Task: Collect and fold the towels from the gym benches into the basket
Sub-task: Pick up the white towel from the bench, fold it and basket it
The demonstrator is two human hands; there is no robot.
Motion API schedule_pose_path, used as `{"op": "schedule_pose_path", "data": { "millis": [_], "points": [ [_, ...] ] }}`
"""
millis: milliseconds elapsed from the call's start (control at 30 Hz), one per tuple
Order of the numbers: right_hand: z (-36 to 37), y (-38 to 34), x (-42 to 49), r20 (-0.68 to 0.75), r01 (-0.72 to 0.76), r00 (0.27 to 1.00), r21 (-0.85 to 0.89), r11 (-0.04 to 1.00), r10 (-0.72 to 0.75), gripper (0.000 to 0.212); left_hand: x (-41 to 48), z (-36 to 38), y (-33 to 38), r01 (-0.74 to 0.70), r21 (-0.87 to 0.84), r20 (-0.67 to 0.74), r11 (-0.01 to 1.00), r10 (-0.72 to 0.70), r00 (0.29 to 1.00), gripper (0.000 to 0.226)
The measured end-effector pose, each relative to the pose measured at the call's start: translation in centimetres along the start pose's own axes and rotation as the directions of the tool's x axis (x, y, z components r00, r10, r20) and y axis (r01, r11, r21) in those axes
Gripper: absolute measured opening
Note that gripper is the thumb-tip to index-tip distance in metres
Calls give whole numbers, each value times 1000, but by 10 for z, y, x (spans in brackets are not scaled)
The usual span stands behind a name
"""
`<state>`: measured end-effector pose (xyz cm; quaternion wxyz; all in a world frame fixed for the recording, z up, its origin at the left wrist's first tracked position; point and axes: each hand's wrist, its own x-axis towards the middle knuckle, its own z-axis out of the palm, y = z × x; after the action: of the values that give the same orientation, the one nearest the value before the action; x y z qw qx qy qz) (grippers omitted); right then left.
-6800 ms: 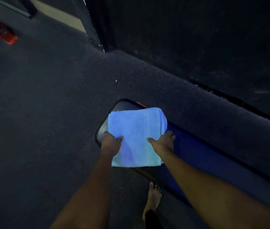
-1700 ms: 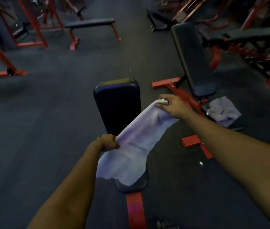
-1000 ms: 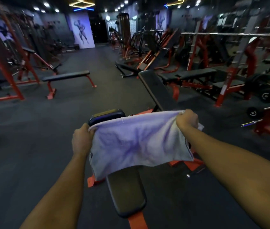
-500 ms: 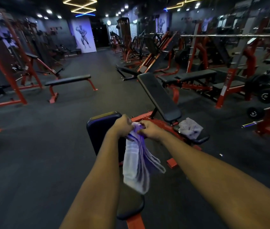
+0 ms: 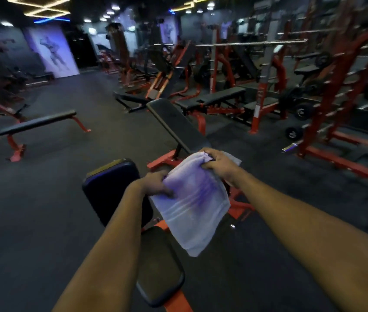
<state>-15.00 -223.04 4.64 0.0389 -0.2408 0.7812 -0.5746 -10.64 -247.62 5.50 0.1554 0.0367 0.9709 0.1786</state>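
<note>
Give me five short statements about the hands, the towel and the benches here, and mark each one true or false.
1. Both hands grip the towel. True: the left hand holds its left edge, the right hand its top.
2. The towel lies flat on the bench. False: it hangs in the air above the near bench.
3. A basket stands beside the near bench. False: no basket is in view.
4. The bench behind the towel has a tilted backrest. True.
5. The flat bench on the left has a towel on it. False: its pad is bare.
</note>
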Motion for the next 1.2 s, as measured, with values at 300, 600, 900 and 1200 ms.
{"op": "schedule_pose_path", "data": {
  "millis": [300,600,900,1200],
  "points": [
    [-121,84,-189,-564,-450,775,-175,876,285,19,51,111,145,-334,-213,-275,918,272,922,25],
    [-235,167,-401,-765,-637,480,32,771,429,17,71,269,348,-483,-263,-87,835,478,874,23],
    [-274,255,-570,-757,-681,219,334,652,616,29,61,449,470,-518,-265,141,813,564,814,12],
    [-252,350,-668,-621,-732,19,525,434,783,25,69,593,503,-440,-165,372,882,469,801,17]
  ]
}}
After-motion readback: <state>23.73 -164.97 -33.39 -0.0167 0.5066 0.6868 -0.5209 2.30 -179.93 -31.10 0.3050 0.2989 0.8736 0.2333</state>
